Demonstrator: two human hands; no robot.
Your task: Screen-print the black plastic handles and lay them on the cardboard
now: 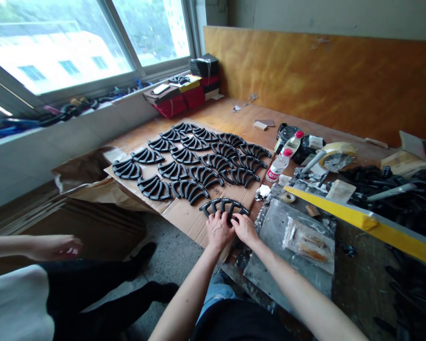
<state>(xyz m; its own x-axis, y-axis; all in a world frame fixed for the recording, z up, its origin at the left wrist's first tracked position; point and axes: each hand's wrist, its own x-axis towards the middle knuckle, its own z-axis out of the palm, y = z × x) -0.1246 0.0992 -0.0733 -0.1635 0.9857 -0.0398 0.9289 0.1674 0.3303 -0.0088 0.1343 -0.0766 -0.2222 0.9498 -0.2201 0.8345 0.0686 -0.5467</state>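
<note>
Nearest to me on the flattened cardboard [184, 210] lies a fan-shaped row of black curved pieces [225, 204], glossy and handle-like, packed side by side. My left hand [218, 230] is on its near side, fingers bent over the ends of the pieces. Close beside it, my right hand [245, 228] has its thumb and fingers drawn together at the right end of the same row. Both sets of fingertips partly hide what they grip. Beyond them, several similar black fans [188, 189] cover the cardboard in rows.
To the right stand two red-capped bottles [279, 165], a tape roll [338, 156] and a grey plate [294, 241] with a plastic bag. A yellow-edged bar [365, 222] borders heaped black parts [383, 189]. At left, another person's hand [62, 247] hangs near stacked cardboard [57, 222].
</note>
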